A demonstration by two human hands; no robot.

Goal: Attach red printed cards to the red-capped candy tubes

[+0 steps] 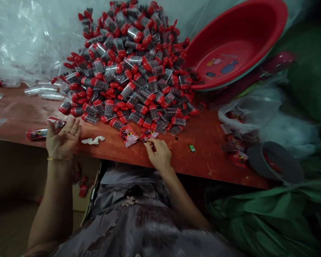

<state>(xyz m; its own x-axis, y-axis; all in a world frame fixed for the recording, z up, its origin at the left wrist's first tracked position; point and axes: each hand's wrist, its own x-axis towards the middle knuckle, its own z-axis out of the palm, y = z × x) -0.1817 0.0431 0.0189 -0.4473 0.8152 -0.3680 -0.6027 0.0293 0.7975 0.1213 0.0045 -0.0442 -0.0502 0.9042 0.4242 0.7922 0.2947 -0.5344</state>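
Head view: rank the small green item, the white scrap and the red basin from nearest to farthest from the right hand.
From the right hand:
1. Small green item, just to its right on the table.
2. White scrap, to its left, near the left hand.
3. Red basin, far back right.

Basin point(238, 46) right of vial heap point(131, 67) on table point(208, 135).

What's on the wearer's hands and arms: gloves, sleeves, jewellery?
Both bare: no gloves, and no sleeves over the forearms. The left hand has a thin gold-coloured bangle at the wrist. The right hand shows no ring, watch or band.
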